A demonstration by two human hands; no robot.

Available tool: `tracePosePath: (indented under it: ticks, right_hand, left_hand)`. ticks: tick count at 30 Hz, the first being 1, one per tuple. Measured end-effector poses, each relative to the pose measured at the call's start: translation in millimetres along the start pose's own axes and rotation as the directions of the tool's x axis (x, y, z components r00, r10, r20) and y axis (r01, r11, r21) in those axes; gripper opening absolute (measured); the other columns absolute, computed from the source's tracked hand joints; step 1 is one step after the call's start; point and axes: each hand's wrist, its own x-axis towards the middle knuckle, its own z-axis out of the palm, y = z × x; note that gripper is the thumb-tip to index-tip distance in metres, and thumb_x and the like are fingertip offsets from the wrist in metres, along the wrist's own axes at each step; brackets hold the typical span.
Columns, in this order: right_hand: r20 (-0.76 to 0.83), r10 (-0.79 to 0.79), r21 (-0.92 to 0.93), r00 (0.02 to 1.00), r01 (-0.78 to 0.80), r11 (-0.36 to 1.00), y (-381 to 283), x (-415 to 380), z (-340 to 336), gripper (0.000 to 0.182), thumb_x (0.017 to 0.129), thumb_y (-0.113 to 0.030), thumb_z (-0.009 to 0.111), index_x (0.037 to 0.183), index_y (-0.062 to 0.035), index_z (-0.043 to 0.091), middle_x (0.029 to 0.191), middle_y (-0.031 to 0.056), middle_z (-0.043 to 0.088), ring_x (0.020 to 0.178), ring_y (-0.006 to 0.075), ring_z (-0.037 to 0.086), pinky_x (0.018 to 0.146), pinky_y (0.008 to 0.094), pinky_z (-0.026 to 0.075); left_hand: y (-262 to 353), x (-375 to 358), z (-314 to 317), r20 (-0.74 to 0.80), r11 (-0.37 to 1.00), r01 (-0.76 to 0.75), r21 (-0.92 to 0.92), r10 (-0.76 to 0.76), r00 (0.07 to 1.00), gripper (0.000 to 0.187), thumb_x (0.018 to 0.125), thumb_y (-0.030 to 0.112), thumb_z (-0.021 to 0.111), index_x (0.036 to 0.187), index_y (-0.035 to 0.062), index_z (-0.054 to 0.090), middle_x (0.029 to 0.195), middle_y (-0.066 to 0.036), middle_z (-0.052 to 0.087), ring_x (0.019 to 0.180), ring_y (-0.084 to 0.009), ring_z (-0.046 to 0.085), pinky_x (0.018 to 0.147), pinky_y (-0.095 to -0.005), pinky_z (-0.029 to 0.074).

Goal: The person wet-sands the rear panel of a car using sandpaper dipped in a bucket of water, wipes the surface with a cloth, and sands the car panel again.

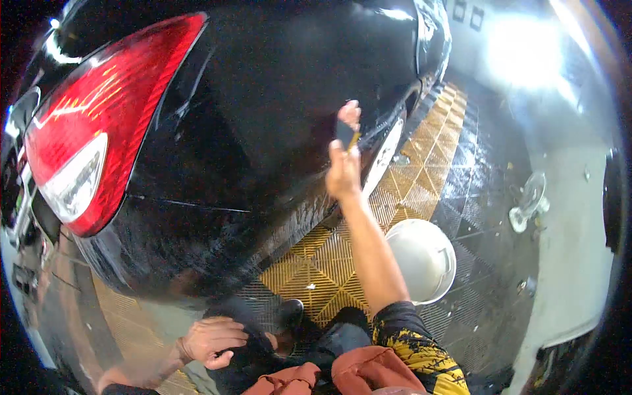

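Observation:
My right hand reaches forward to the side of a glossy black car. Its fingers are closed round a small black block with a yellow edge, possibly a sponge or pad, which overlaps the car's panel near the wheel arch. My left hand lies over my bent left knee, holding nothing, with the thumb apart from the loosely bent fingers. To the left is the car's red tail light with its clear lower lens. Wet streaks mark the lower bumper.
A white bucket stands on the floor right of my forearm. Yellow and dark slatted tiles cover the wet floor. Further right, a clear, transparent object lies by the pale wall. Reddish-brown cloth is at my lap.

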Motion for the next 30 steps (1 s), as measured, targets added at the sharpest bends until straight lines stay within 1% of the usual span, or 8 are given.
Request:
tracePosePath:
  ticks: [5, 10, 14, 16, 17, 20, 25, 30]
  right_hand:
    - [0.192, 0.464, 0.02, 0.865, -0.476, 0.879, 152.1, 75.1, -35.7, 0.053, 0.099, -0.015, 0.035, 0.147, 0.003, 0.023, 0.155, 0.0163, 0.02, 0.144, 0.0269, 0.015, 0.117, 0.0344, 0.01]
    - [-0.013, -0.026, 0.318, 1.0, 0.028, 0.948, 32.7, -3.7, 5.6, 0.06, 0.096, -0.016, 0.04, 0.148, 0.0059, 0.018, 0.158, 0.0141, 0.014, 0.147, 0.0224, 0.006, 0.118, 0.0355, 0.003]
    - [-0.097, 0.344, 0.087, 0.934, -0.336, 0.938, 153.4, 68.8, -35.0, 0.021, 0.096, -0.015, 0.044, 0.104, 0.002, 0.053, 0.097, 0.0087, 0.053, 0.09, 0.0225, 0.05, 0.09, 0.035, 0.039]
    - [0.061, 0.62, 0.532, 0.782, -0.551, 0.643, 141.7, 74.7, -37.0, 0.032, 0.096, -0.015, 0.043, 0.119, 0.0049, 0.051, 0.115, 0.0141, 0.055, 0.109, 0.0259, 0.05, 0.101, 0.0362, 0.034]
    - [-0.117, 0.297, 0.151, 0.948, -0.278, 0.949, 143.1, 49.6, -29.9, 0.034, 0.096, -0.012, 0.04, 0.124, 0.0062, 0.048, 0.123, 0.019, 0.053, 0.116, 0.0293, 0.049, 0.104, 0.0382, 0.034]
    - [-0.122, -0.086, 0.073, 0.989, 0.096, 0.993, 61.7, 3.0, -1.0, 0.037, 0.094, -0.007, 0.04, 0.127, 0.0059, 0.048, 0.128, 0.0204, 0.052, 0.125, 0.0307, 0.044, 0.109, 0.0389, 0.029]
    - [0.064, 0.497, 0.359, 0.866, -0.484, 0.798, 134.3, 88.0, -41.1, 0.032, 0.098, -0.017, 0.041, 0.121, 0.0031, 0.05, 0.112, 0.011, 0.054, 0.104, 0.0198, 0.047, 0.099, 0.0346, 0.036]
    - [-0.082, 0.008, 0.107, 0.997, 0.001, 0.994, 61.4, 2.2, 7.0, 0.048, 0.097, -0.023, 0.04, 0.134, 0.0066, 0.041, 0.131, 0.0145, 0.048, 0.12, 0.0223, 0.043, 0.109, 0.0371, 0.026]
  left_hand:
    - [-3.8, -3.5, -0.4, 0.007, 0.998, -0.065, 0.001, 0.065, 0.998, 0.029, 0.076, 0.023, 0.057, 0.101, 0.0118, 0.067, 0.112, -0.004, 0.066, 0.109, -0.024, 0.062, 0.095, -0.0414, 0.048]
    - [-1.9, -3.0, 5.3, -0.064, 0.999, -0.042, 0.012, 0.043, 0.997, 0.028, 0.076, 0.023, 0.057, 0.1, 0.0119, 0.067, 0.111, -0.004, 0.067, 0.107, -0.0238, 0.063, 0.095, -0.0397, 0.049]
    - [6.0, -3.7, 1.1, -0.053, 0.996, -0.077, -0.045, 0.074, 0.996, 0.025, 0.077, 0.017, 0.059, 0.098, 0.005, 0.064, 0.108, -0.007, 0.066, 0.106, -0.0251, 0.061, 0.095, -0.0404, 0.049]
    - [8.2, -4.7, 3.1, -0.069, 0.994, -0.091, -0.061, 0.086, 0.994, 0.026, 0.077, 0.018, 0.059, 0.099, 0.0048, 0.064, 0.108, -0.007, 0.066, 0.106, -0.0249, 0.061, 0.095, -0.0403, 0.049]
    - [8.8, -4.2, 2.6, -0.053, 0.995, -0.088, -0.043, 0.085, 0.995, 0.026, 0.078, 0.018, 0.058, 0.099, 0.0051, 0.065, 0.108, -0.007, 0.066, 0.106, -0.0248, 0.061, 0.096, -0.0403, 0.048]
    - [8.4, -2.0, 4.6, -0.047, 0.996, -0.089, -0.025, 0.087, 0.995, 0.027, 0.078, 0.019, 0.058, 0.1, 0.0058, 0.065, 0.109, -0.006, 0.066, 0.107, -0.0246, 0.061, 0.097, -0.0404, 0.048]
    - [11.6, -8.4, 7.4, -0.069, 0.994, -0.08, -0.079, 0.075, 0.995, 0.027, 0.078, 0.018, 0.058, 0.101, 0.0063, 0.066, 0.111, -0.007, 0.066, 0.11, -0.0246, 0.061, 0.097, -0.0408, 0.048]
    - [1.2, -9.8, 8.8, -0.096, 0.988, 0.004, -0.154, -0.019, 0.995, 0.033, 0.08, 0.024, 0.059, 0.108, 0.0094, 0.067, 0.114, -0.005, 0.067, 0.112, -0.0244, 0.061, 0.101, -0.0397, 0.045]
